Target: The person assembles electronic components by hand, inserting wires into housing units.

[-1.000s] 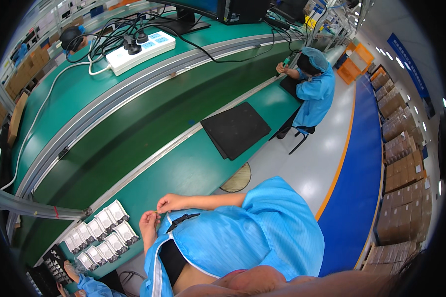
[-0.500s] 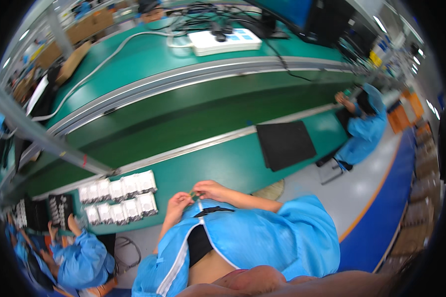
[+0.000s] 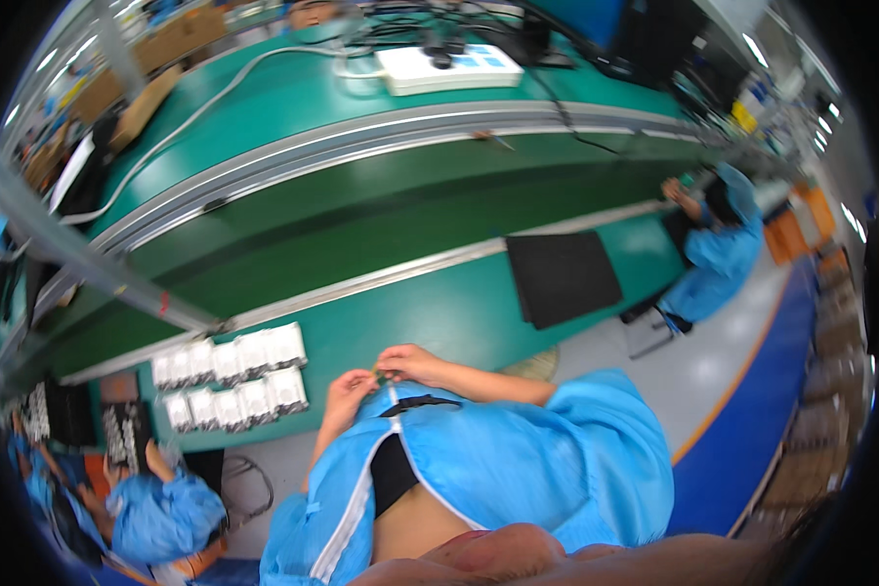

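Observation:
My left hand (image 3: 348,391) and my right hand (image 3: 406,363) meet at the near edge of the green table, in front of my blue smock. The fingers of both are pinched together around a small yellowish-green piece (image 3: 379,373). Most of that piece is hidden by the fingertips, and its kind cannot be made out. Left of my hands, two rows of white block-shaped units (image 3: 232,405) with dark lower ends stand on the table.
A black mat (image 3: 564,279) lies on the table to the right. Beyond runs a green conveyor belt (image 3: 361,220), then a shelf holding a white power strip (image 3: 449,70) and cables. Co-workers in blue sit at left (image 3: 166,518) and right (image 3: 718,259). A metal post (image 3: 117,264) slants at left.
My hands stay together, with the right fingers shifted slightly over the small piece. At lower left, the co-worker's black tray of parts has moved a little toward that person. The view has tilted slightly.

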The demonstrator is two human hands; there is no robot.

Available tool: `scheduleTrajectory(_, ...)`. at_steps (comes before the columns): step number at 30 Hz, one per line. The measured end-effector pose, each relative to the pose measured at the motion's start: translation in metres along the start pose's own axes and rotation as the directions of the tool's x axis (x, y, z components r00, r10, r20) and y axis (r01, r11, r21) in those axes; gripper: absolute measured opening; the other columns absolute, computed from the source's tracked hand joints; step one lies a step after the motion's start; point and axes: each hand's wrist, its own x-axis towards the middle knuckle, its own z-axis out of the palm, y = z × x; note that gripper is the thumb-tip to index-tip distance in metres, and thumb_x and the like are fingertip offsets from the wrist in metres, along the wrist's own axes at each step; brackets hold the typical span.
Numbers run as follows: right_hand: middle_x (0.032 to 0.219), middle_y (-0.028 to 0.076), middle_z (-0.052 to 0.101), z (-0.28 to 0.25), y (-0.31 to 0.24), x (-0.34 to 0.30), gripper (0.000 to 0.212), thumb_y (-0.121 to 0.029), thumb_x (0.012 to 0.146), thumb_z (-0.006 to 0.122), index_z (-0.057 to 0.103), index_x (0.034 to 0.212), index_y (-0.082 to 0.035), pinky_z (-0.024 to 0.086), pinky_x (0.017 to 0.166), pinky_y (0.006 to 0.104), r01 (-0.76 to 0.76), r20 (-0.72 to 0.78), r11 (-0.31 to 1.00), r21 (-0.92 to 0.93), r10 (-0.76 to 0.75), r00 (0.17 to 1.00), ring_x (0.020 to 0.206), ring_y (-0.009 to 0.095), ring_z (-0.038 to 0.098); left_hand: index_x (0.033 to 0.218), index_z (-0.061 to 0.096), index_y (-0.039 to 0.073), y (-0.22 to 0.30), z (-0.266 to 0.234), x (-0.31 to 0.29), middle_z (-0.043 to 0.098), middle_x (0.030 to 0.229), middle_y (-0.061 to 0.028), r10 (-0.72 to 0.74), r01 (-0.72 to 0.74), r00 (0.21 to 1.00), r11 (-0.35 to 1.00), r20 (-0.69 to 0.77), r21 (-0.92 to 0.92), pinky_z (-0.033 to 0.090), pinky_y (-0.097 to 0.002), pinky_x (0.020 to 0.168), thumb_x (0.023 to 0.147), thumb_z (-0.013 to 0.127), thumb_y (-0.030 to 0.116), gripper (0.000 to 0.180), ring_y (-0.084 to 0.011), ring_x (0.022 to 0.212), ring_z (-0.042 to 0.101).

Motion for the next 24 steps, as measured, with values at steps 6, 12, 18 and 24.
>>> scheduleTrajectory(6, 0.077, -0.001, 0.057, -0.002, 0.001, 0.002, 0.014, -0.018, 0.083, 0.060, 0.059, 0.090, -0.006, 0.042, 0.056, 0.0167, 0.006, 0.006, 1.000, 0.012, -0.006, 1.000, 0.068, 0.005, 0.052, 0.090, 0.057, 0.002, -0.004, 0.000, 0.004, 0.061, 0.075, -0.0053, -0.024, 0.022, 0.999, 0.997, -0.027, -0.069, 0.043, -0.0199, 0.063, 0.082, 0.060, 0.007, 0.010, -0.0090, 0.067, 0.056)
scheduleTrajectory(12, 0.074, -0.001, 0.057, -0.006, -0.001, -0.006, 0.010, -0.016, 0.082, 0.062, 0.059, 0.083, -0.006, 0.041, 0.054, 0.0158, 0.034, 0.020, 0.997, 0.071, -0.036, 0.999, 0.065, 0.004, 0.051, 0.091, 0.055, 0.001, -0.007, 0.003, 0.008, 0.060, 0.072, -0.0044, -0.042, 0.033, 0.996, 0.994, -0.081, -0.105, 0.043, -0.0189, 0.061, 0.083, 0.058, 0.006, 0.010, -0.0091, 0.065, 0.056)
scheduleTrajectory(18, 0.074, 0.000, 0.058, -0.015, 0.002, -0.009, 0.015, -0.018, 0.081, 0.063, 0.060, 0.087, -0.005, 0.043, 0.055, 0.0169, 0.029, 0.009, 0.997, 0.075, -0.030, 1.000, 0.063, 0.006, 0.052, 0.095, 0.056, 0.000, -0.019, -0.005, 0.010, 0.062, 0.079, -0.0061, -0.079, 0.075, 0.996, 0.994, -0.042, -0.075, 0.043, -0.0195, 0.062, 0.083, 0.058, 0.006, 0.014, -0.0100, 0.069, 0.057)
scheduleTrajectory(24, 0.079, 0.003, 0.062, -0.134, -0.044, -0.070, 0.012, -0.016, 0.079, 0.063, 0.063, 0.086, -0.007, 0.047, 0.058, 0.0240, 0.257, -0.553, 0.941, -0.221, -0.338, 0.762, 0.068, 0.010, 0.057, 0.102, 0.056, 0.003, -0.022, 0.001, 0.017, 0.064, 0.089, -0.0046, -0.146, 0.148, 0.989, 0.977, -0.028, 0.151, 0.045, -0.0205, 0.063, 0.083, 0.059, 0.012, 0.021, -0.0109, 0.078, 0.060)
